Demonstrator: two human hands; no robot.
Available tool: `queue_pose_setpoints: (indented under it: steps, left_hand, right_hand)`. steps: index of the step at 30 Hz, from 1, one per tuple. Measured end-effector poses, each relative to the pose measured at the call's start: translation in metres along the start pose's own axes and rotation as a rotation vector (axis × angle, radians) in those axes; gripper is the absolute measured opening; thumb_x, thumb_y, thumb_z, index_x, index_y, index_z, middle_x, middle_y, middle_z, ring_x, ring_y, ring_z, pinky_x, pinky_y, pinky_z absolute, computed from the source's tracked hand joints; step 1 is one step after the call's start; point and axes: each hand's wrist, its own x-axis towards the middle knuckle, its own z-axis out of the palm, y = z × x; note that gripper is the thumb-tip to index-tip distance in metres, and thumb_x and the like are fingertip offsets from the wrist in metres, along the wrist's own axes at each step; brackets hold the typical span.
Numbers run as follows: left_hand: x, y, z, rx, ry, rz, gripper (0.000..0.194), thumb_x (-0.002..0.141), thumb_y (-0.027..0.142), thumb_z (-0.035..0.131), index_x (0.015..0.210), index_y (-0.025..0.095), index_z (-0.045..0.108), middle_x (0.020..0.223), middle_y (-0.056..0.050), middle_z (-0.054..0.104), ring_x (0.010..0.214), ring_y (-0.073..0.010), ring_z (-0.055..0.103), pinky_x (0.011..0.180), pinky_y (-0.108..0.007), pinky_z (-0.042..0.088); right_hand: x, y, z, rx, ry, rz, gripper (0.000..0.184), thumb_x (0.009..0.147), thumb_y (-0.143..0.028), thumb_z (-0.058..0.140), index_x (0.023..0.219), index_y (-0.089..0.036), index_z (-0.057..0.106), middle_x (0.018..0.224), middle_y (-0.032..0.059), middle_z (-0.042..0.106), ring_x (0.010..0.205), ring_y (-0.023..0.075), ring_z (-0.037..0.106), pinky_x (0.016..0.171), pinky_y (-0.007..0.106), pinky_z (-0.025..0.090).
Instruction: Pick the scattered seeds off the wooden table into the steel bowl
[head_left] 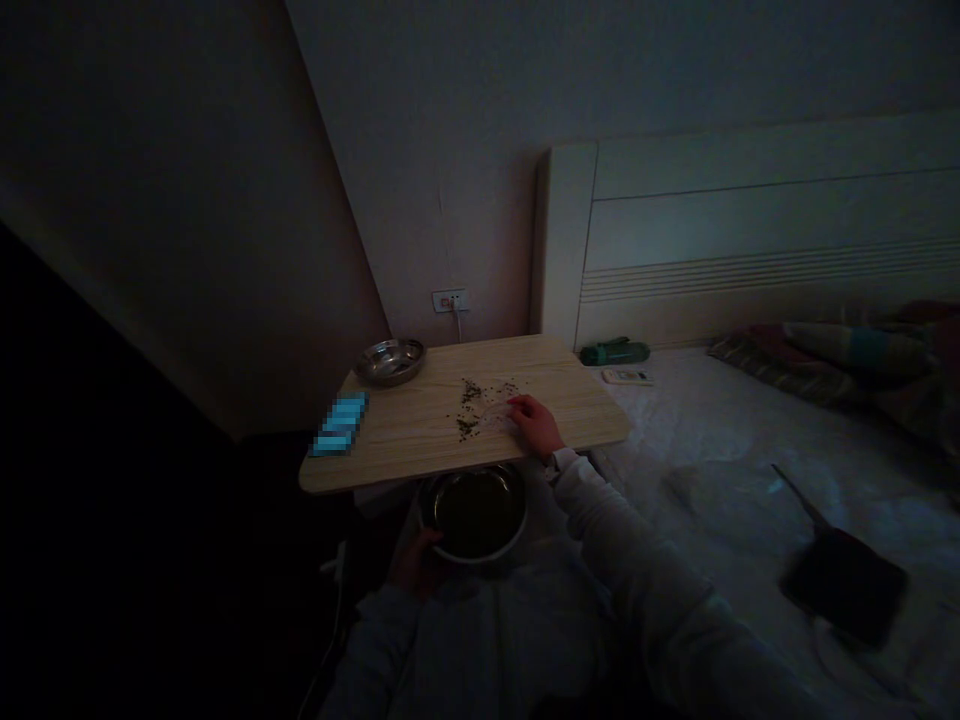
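Small dark green beans or seeds (469,428) lie scattered in loose clusters on the light wooden tabletop (405,425). Among them, my right hand (535,427) has its fingers closed on a thin, clear piece of plastic (493,416), whose exact shape is hard to make out in the dim light. Below the table's near edge, a wide metal bowl (480,512) rests at my lap with a dark greenish mass inside. My left hand (414,563) grips that bowl's left rim; its fingers are partly lost in shadow.
A second metal bowl (390,361) stands at the table's back left corner, above a lit phone (340,424). On the bed to the right are a green bottle (615,352), a remote control (628,377), and a dark flat object with a handle (846,585). A wall socket (451,300) has a cord plugged in.
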Motion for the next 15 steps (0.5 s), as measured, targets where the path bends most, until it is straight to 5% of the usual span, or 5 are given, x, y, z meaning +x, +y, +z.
queue_pose_setpoints:
  steps: [10,15]
  left_hand:
    - [0.012,-0.004,-0.008,-0.023,-0.086,-0.017,0.05,0.061,0.004,0.054,0.11,0.015,0.057,0.09,-0.009,0.072,0.104,-0.0307,0.058,0.086,-0.042,0.048]
    - [0.014,-0.005,-0.01,-0.013,-0.067,0.039,0.04,0.061,0.002,0.054,0.098,0.016,0.061,0.086,-0.008,0.072,0.104,-0.0289,0.058,0.087,-0.041,0.047]
  right_hand:
    - [-0.001,-0.001,-0.001,-0.004,-0.049,0.018,0.019,0.067,-0.023,0.05,0.082,-0.018,0.06,0.07,-0.001,0.061,0.071,0.0139,0.055,0.073,0.029,0.042]
    - [-0.001,-0.002,-0.001,0.022,-0.054,0.027,0.021,0.066,-0.023,0.049,0.083,-0.018,0.059,0.069,-0.0008,0.06,0.069,0.0136,0.054,0.072,0.028,0.042]
